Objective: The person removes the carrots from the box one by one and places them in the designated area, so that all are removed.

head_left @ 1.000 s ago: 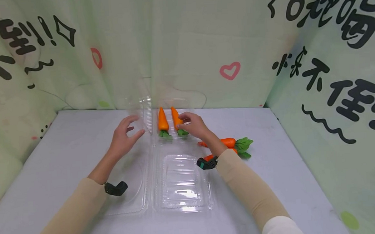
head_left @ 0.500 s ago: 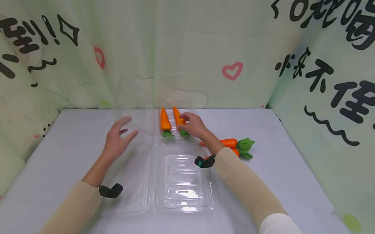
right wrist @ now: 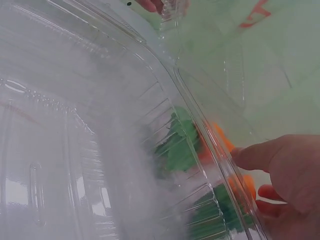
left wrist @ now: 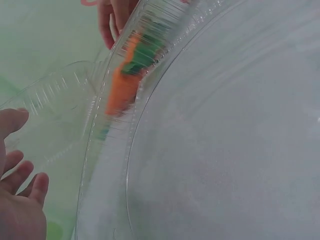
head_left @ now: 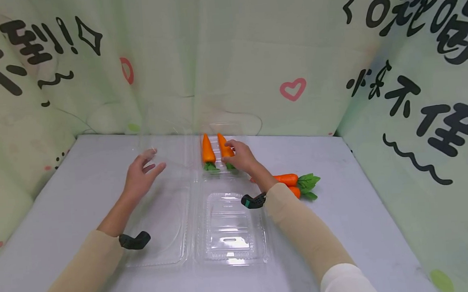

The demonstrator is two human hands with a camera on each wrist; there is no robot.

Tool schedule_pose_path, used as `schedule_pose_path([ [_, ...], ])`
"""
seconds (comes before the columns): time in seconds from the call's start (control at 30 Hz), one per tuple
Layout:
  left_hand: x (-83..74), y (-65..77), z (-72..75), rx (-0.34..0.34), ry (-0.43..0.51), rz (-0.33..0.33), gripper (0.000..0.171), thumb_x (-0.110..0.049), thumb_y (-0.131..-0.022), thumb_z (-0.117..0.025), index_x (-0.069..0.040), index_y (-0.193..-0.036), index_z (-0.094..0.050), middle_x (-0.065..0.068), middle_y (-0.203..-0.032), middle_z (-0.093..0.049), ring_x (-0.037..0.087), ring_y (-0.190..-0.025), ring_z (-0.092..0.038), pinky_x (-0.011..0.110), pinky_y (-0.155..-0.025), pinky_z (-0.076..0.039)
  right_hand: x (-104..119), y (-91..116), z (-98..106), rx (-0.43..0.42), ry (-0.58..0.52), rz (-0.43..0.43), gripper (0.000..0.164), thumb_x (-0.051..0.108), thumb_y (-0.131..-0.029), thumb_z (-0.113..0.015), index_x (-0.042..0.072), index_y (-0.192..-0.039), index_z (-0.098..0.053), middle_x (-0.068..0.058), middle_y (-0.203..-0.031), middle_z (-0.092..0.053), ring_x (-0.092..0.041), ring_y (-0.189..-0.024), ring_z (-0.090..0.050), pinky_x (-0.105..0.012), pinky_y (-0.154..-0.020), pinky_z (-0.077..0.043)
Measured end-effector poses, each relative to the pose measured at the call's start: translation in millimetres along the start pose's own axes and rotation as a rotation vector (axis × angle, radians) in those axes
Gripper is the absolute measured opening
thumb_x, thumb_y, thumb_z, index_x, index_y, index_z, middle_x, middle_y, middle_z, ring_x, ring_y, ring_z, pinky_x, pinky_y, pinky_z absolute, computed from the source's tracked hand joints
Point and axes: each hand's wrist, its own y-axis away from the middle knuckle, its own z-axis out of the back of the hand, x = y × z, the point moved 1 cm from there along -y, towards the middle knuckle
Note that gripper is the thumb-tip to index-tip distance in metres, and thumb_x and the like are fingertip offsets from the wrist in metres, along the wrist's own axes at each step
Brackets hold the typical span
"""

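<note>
In the head view a clear plastic clamshell box (head_left: 233,129) stands at the back with two orange toy carrots inside, tips pointing away. The left carrot (head_left: 208,150) lies untouched. My right hand (head_left: 243,156) grips the right carrot (head_left: 224,147), thumb and fingers to either side of its body. Part of that carrot is hidden by the hand. My left hand (head_left: 137,176) is at the outer edge of the clear lid (head_left: 172,152), its fingers relaxed and spread. In the left wrist view a gap shows between the left fingers (left wrist: 37,187) and the digit above them.
A second clear clamshell box (head_left: 227,227) stands in front, its lid (head_left: 158,231) folded out to the left. Two more carrots (head_left: 288,179) lie on the white table (head_left: 324,247) at right, under my forearm. A printed curtain (head_left: 232,52) encloses the back and sides.
My left hand has moved left, and the rear box's lid has swung left with it, away from the carrots. The right hand stays at the right carrot. The head view has shifted slightly.
</note>
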Motion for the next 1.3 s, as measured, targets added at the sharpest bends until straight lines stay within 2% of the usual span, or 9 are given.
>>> schedule_pose_path([
  [0.33, 5.3, 4.4, 7.2, -0.005, 0.037, 0.081, 0.058, -0.030, -0.091, -0.067, 0.000, -0.136, -0.044, 0.012, -0.150, -0.041, 0.027, -0.140, -0.039, 0.042, -0.112, -0.036, 1, -8, -5, 0.008, 0.056, -0.035, 0.057, 0.019, -0.088, -0.070, 0.010, -0.139, -0.046, -0.012, -0.140, -0.048, -0.027, -0.122, -0.048, -0.040, -0.109, -0.041],
  [0.53, 11.1, 6.6, 12.1, -0.026, 0.027, 0.147, 0.064, -0.038, -0.089, -0.068, -0.004, -0.136, -0.041, 0.011, -0.150, -0.041, 0.026, -0.141, -0.038, 0.042, -0.112, -0.036, 4, -11, -7, 0.022, 0.099, -0.056, 0.061, 0.017, -0.087, -0.072, 0.009, -0.141, -0.043, -0.014, -0.137, -0.049, -0.027, -0.118, -0.049, -0.039, -0.109, -0.041],
  [0.73, 11.8, 10.7, 15.8, -0.018, 0.004, 0.193, 0.076, -0.042, -0.090, -0.066, -0.008, -0.147, -0.030, 0.014, -0.151, -0.039, 0.029, -0.141, -0.037, 0.045, -0.113, -0.035, 3, -15, -10, 0.039, 0.109, -0.093, 0.064, 0.018, -0.087, -0.071, 0.008, -0.142, -0.040, -0.014, -0.137, -0.051, -0.027, -0.115, -0.051, -0.039, -0.108, -0.043],
  [0.9, 12.3, 12.1, 18.1, 0.002, -0.001, 0.210, 0.087, -0.044, -0.089, -0.065, -0.009, -0.153, -0.019, 0.014, -0.154, -0.036, 0.030, -0.142, -0.036, 0.046, -0.113, -0.034, 4, -15, -11, 0.054, 0.092, -0.126, 0.063, 0.017, -0.090, -0.067, 0.011, -0.144, -0.037, -0.012, -0.139, -0.049, -0.027, -0.117, -0.050, -0.040, -0.109, -0.042],
  [1.1, 12.2, 12.7, 18.9, 0.039, 0.031, 0.198, 0.095, -0.036, -0.088, -0.070, -0.007, -0.155, -0.010, 0.014, -0.156, -0.033, 0.034, -0.141, -0.038, 0.047, -0.111, -0.035, 6, -13, -11, 0.067, 0.093, -0.121, 0.059, 0.017, -0.091, -0.063, 0.010, -0.144, -0.036, -0.013, -0.139, -0.050, -0.027, -0.118, -0.049, -0.040, -0.109, -0.042],
  [1.3, 12.0, 12.3, 18.9, 0.046, 0.051, 0.190, 0.094, -0.035, -0.090, -0.068, -0.007, -0.156, -0.007, 0.015, -0.156, -0.031, 0.032, -0.143, -0.034, 0.046, -0.113, -0.032, 6, -13, -11, 0.050, 0.091, -0.105, 0.053, 0.016, -0.091, -0.061, 0.009, -0.140, -0.041, -0.013, -0.133, -0.054, -0.027, -0.112, -0.051, -0.040, -0.105, -0.045],
])
